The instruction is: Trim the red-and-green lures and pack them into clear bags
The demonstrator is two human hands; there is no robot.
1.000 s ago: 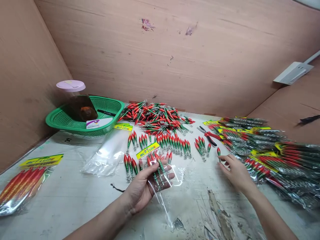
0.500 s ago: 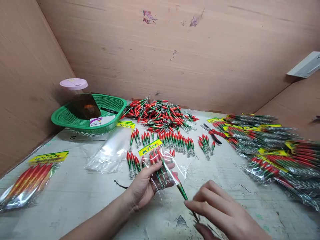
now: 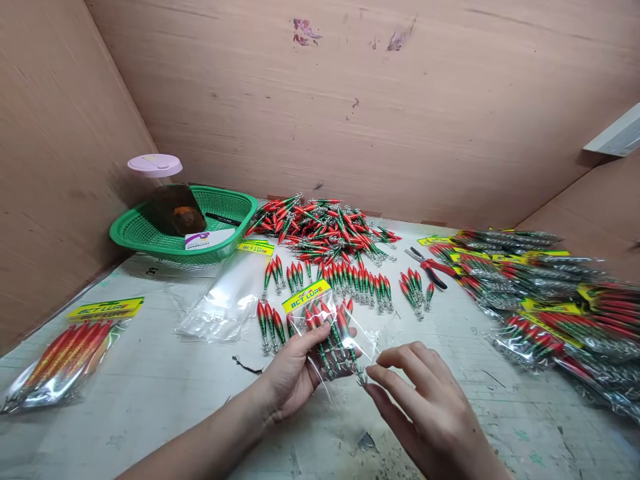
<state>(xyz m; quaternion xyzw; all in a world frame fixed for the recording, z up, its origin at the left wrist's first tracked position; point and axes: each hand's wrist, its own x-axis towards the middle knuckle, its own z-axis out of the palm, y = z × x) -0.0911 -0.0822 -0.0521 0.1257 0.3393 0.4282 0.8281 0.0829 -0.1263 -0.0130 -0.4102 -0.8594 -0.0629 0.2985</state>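
Note:
My left hand holds a clear plastic bag with a yellow "BCT LURE" header, thumb on top and fingers beneath. Several red and green squid jigs lie side by side inside it. One more squid jig is mostly within the bag, its crown of hooks at the open lower end. At those hooks, the thumb and index fingertip of my right hand pinch the jig's tail. Loose squid jigs lie just beyond my left hand, and others stand in a row behind the bag.
A pile of squid jigs lies against the back board. To its left are a green basket with a lidded cup, and flat bags. Pliers and filled packs lie right; another pack lies left.
My right hand has moved up and left, sliding the squid jig from outside the bag's open end to beside the others. My left hand still holds the bag; the view shifted slightly.

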